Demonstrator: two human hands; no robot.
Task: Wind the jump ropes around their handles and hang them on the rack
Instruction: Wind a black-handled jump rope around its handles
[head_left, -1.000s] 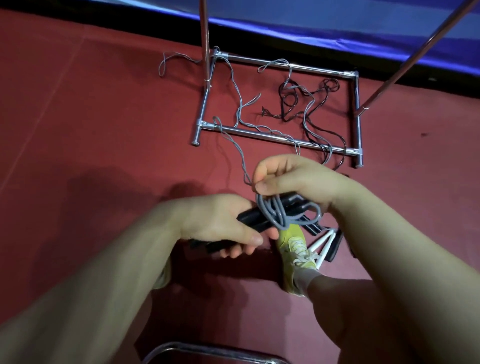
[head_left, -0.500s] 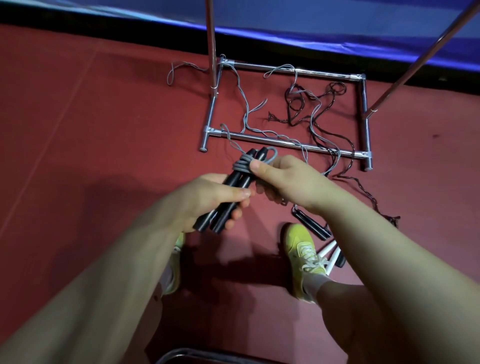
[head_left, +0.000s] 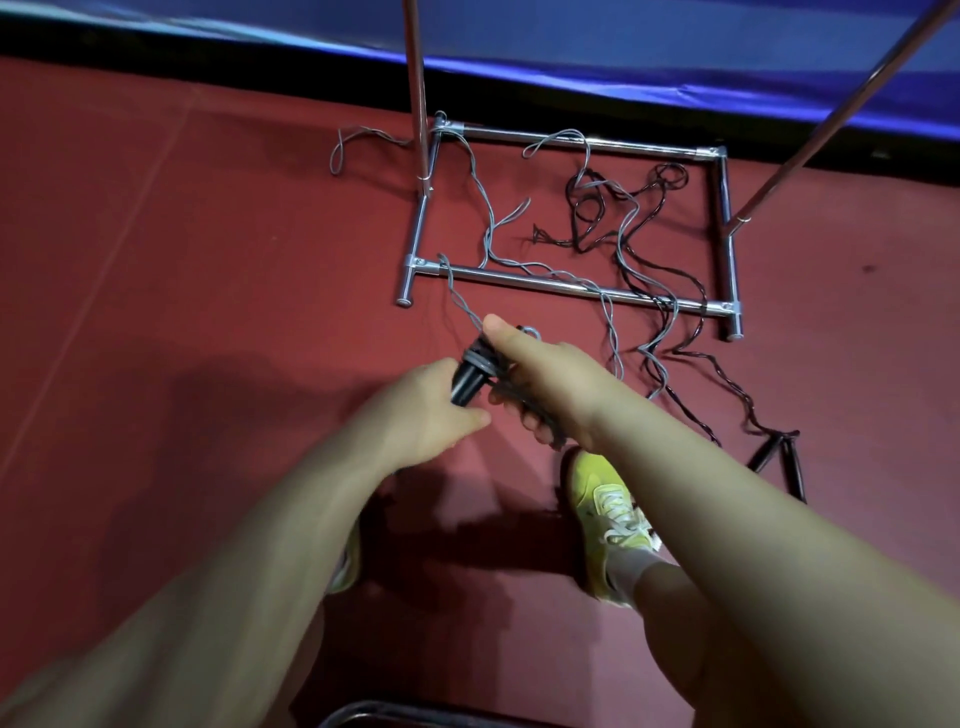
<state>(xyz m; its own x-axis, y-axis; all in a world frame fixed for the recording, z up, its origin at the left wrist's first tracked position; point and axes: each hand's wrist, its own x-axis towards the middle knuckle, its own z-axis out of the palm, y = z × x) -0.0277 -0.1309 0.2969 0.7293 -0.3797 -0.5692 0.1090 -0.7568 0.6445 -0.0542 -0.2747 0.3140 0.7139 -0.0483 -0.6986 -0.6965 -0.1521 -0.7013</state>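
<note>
The left hand (head_left: 423, 410) is clamped round the lower end of the pair of black plastic jump-rope handles (head_left: 470, 376), held side by side, and a second ago those handles lay nearly flat across the person's front; now they stand tilted up and away, toward the rack. Around their upper part sits a tighter band of grey cord coils (head_left: 480, 358), where earlier the loops hung loose and wide. Just right of that, the right hand (head_left: 540, 379) is curled over the far ends of the handles, thumb stretched along the top pressing the cord down, with more grey strands running under its fingers. From the thumb tip the long grey jump rope (head_left: 605, 306) runs out slack across the red floor (head_left: 182, 312), over the near bar of the chrome tube rack base (head_left: 571, 283) and into the frame, so I'd judge the winding only begun, with many turns left before hanging. Farther right, a thin black jump rope (head_left: 691, 338) sprawls untouched, its own black handles (head_left: 779, 457) lying on the floor.
</note>
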